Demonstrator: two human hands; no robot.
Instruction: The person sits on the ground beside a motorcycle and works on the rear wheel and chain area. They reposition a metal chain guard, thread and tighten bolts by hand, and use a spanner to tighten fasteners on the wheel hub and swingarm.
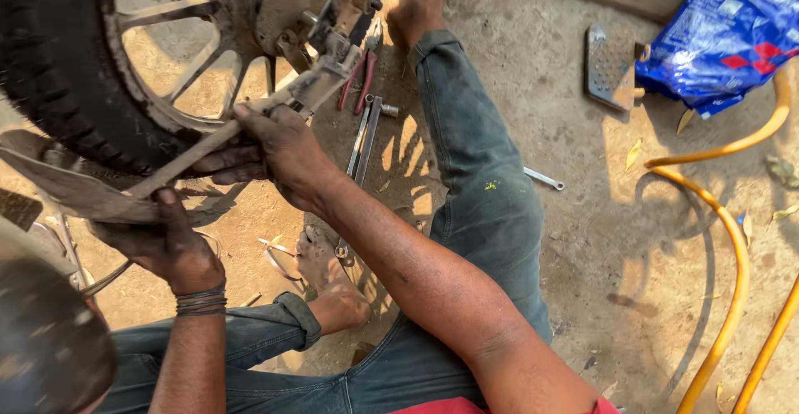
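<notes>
Bare, dusty dirt ground [599, 239] in hard sunlight, crossed by spoke shadows. Seated there in dark jeans, one leg stretched toward the wheel, the other folded with the bare foot [329, 277] under the forearms.

Upper left, a motorcycle wheel [179, 56] with black tyre and grimy cast spokes, hub and axle hardware at its centre. Long flat metal bar [216, 135] slanting from the axle area down to the lower left.

Right hand [283, 148]: grip pressed together around the bar near its upper end, knuckles against the rim. Left hand [162, 243]: grip closed on the bar's lower end, thumb laid along the top, dark bands at the wrist. Both hands black with grease.

Beside the stretched leg, red-handled pliers [359, 81] lying near the hub, with long spanners [364, 135] just below them. Small wrench [545, 179] alone on the far side of the knee. Further right, a ribbed metal footrest [609, 64] next to a blue plastic bag [724, 31], and a yellow hose [732, 256] curving down the right edge. Blurred dark shape at lower left, too close to identify.
</notes>
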